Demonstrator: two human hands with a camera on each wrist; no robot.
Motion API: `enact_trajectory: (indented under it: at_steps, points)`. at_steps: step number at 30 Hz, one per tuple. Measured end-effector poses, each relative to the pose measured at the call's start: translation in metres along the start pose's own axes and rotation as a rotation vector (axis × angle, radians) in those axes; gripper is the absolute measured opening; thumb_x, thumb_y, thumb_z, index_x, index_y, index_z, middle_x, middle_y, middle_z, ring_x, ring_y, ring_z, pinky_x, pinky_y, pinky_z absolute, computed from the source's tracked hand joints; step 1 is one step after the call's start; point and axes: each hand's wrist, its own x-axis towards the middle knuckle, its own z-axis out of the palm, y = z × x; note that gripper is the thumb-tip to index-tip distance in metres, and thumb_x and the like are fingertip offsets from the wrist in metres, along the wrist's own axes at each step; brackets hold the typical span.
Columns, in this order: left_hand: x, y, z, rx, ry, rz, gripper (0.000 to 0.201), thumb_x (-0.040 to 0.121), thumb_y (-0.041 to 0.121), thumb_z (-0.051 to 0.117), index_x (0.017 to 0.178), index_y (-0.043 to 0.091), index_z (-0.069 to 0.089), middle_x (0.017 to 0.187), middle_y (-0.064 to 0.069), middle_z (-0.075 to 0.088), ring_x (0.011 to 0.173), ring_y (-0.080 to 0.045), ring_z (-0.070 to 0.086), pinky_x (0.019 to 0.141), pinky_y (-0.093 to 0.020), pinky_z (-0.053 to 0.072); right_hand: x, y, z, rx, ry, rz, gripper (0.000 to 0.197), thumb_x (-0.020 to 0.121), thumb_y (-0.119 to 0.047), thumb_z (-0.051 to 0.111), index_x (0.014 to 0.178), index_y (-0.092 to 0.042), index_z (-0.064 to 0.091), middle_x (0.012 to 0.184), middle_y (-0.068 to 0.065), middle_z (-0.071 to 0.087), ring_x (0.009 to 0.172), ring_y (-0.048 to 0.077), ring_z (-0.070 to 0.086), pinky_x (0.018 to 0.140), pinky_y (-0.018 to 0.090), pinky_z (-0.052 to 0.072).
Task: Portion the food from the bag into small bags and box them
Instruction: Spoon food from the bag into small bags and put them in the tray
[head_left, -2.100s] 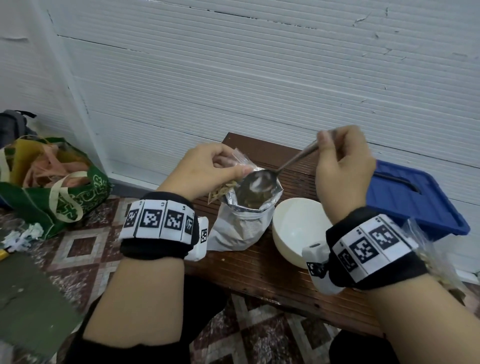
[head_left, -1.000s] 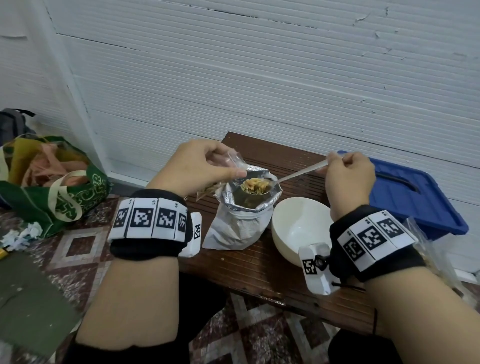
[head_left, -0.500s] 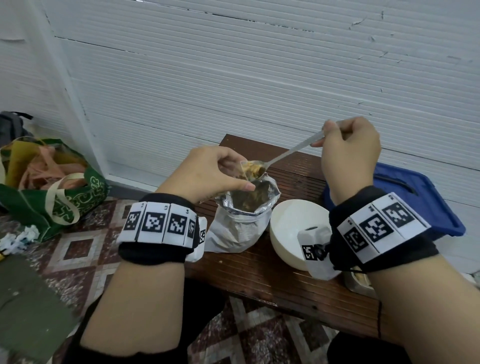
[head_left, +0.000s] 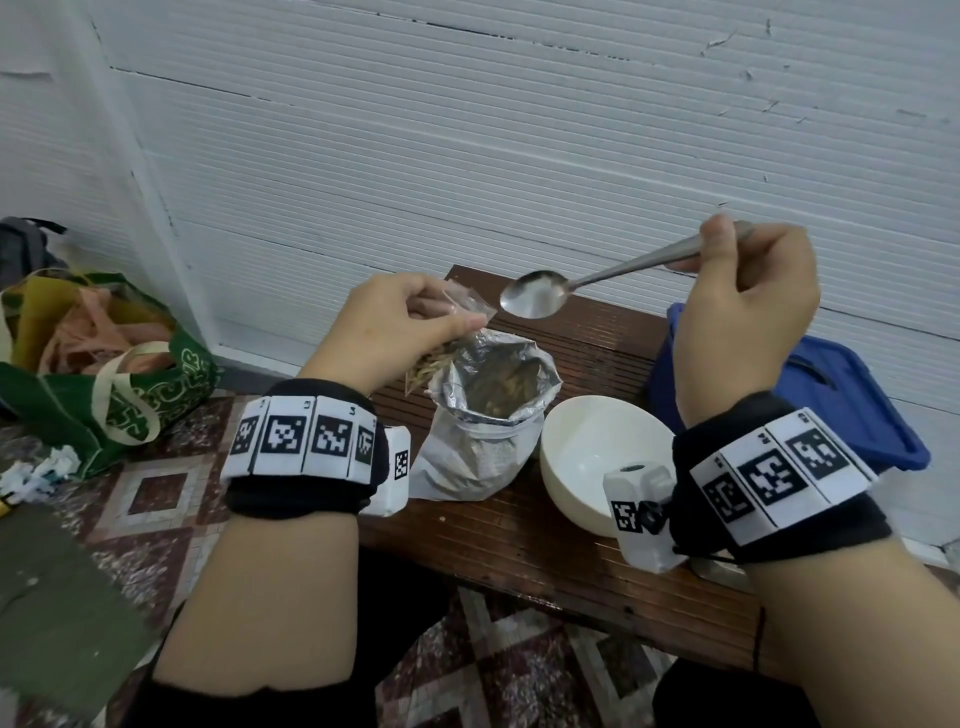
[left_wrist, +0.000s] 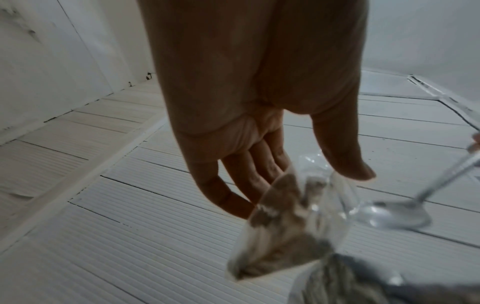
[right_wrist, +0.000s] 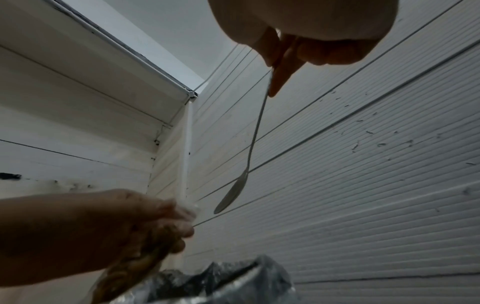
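Note:
A silver foil bag (head_left: 485, 421) stands open on the brown table (head_left: 545, 540), with brown food inside. My left hand (head_left: 395, 327) pinches the top of a small clear bag (head_left: 457, 332) just left of the foil bag's mouth; dry brown food fills its lower part (left_wrist: 280, 246). My right hand (head_left: 748, 312) grips the handle of a metal spoon (head_left: 535, 299). The spoon's bowl is empty and hangs above the foil bag, close to the small bag's opening. In the right wrist view the spoon (right_wrist: 233, 193) points down toward the left hand (right_wrist: 103, 230).
A white bowl (head_left: 587, 452) sits on the table right of the foil bag. A blue lidded box (head_left: 852, 405) stands at the table's right end. A green tote bag (head_left: 104, 379) lies on the tiled floor at left. A white ribbed wall is right behind.
The spoon rose loaded out of the foil bag, tipped its food at the small bag, and is now empty and lifted clear. The left hand has kept hold of the small bag.

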Motion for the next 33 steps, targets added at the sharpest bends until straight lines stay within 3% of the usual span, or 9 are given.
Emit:
enact_trajectory:
  at_steps: [4,6,10,14,16,20,24,27,33]
  points:
    - [0.002,0.002,-0.002,-0.061,0.072,0.022,0.035,0.075,0.040,0.076,0.106,0.025,0.070,0.095,0.007,0.070,0.093,-0.004,0.065,0.082,-0.020,0.053,-0.010,0.017,-0.002,-0.184,-0.110,0.092,0.025,0.094,-0.022,0.056,0.072,-0.022,0.044,0.069,-0.009,0.053,0.062,-0.003,0.052,0.059,0.008,0.038]
    - [0.001,0.006,0.000,-0.090,0.068,0.043,0.038,0.075,0.043,0.074,0.110,0.028,0.069,0.101,0.006,0.070,0.097,-0.005,0.064,0.083,-0.020,0.052,-0.024,0.023,0.000,-0.291,-0.221,0.093,0.023,0.094,-0.023,0.057,0.073,-0.019,0.047,0.065,-0.012,0.049,0.062,-0.001,0.048,0.058,0.008,0.034]
    - [-0.002,0.020,0.009,-0.160,0.023,0.084,0.045,0.067,0.051,0.069,0.108,0.034,0.067,0.100,0.009,0.071,0.096,-0.001,0.065,0.082,-0.016,0.051,-0.056,0.042,0.007,-0.431,-0.413,-0.011,0.019,0.090,-0.028,0.060,0.073,-0.021,0.054,0.065,-0.008,0.055,0.073,0.025,0.056,0.075,0.040,0.045]
    - [-0.005,0.028,0.017,-0.202,0.006,0.123,0.045,0.068,0.047,0.071,0.109,0.028,0.070,0.095,0.010,0.072,0.092,0.001,0.067,0.081,-0.015,0.052,-0.072,0.054,0.011,-0.642,-0.566,-0.114,0.021,0.088,-0.035,0.062,0.078,-0.017,0.065,0.078,0.000,0.065,0.084,0.030,0.054,0.078,0.037,0.034]
    - [-0.005,0.030,0.021,-0.234,0.001,0.125,0.043,0.071,0.044,0.072,0.110,0.026,0.070,0.097,0.008,0.073,0.092,-0.002,0.068,0.080,-0.017,0.053,-0.072,0.056,0.010,-0.667,-0.583,-0.105,0.021,0.088,-0.037,0.061,0.083,-0.017,0.067,0.083,0.002,0.065,0.087,0.029,0.052,0.078,0.035,0.031]
    - [-0.006,0.040,0.030,-0.296,-0.024,0.147,0.032,0.079,0.031,0.074,0.110,0.023,0.071,0.098,0.005,0.074,0.094,-0.005,0.068,0.084,-0.021,0.053,-0.056,0.048,0.000,-0.458,-0.544,0.057,0.029,0.093,-0.041,0.054,0.083,-0.017,0.066,0.079,0.002,0.064,0.082,0.021,0.057,0.079,0.038,0.044]
    - [-0.008,0.055,0.055,-0.268,-0.103,0.203,0.036,0.079,0.035,0.074,0.113,0.026,0.070,0.102,0.006,0.073,0.100,-0.006,0.067,0.095,-0.034,0.051,-0.030,0.028,-0.032,-0.205,-0.378,0.250,0.037,0.099,-0.037,0.045,0.079,-0.017,0.070,0.066,-0.004,0.059,0.063,0.001,0.053,0.062,0.016,0.040]
    - [-0.013,0.066,0.087,-0.224,-0.201,0.260,0.038,0.081,0.031,0.074,0.118,0.023,0.068,0.105,0.008,0.073,0.101,-0.003,0.065,0.095,-0.034,0.051,-0.012,0.017,-0.063,-0.089,-0.295,0.349,0.040,0.097,-0.039,0.049,0.068,-0.021,0.070,0.062,-0.004,0.064,0.058,0.000,0.054,0.064,0.020,0.040]
    - [-0.034,0.072,0.152,-0.127,-0.259,0.308,0.046,0.081,0.035,0.073,0.125,0.024,0.064,0.116,0.008,0.067,0.105,0.000,0.060,0.093,-0.025,0.048,0.002,0.014,-0.121,-0.223,-0.460,0.357,0.035,0.088,-0.026,0.064,0.054,-0.019,0.067,0.046,-0.011,0.054,0.049,0.000,0.046,0.060,0.025,0.035]
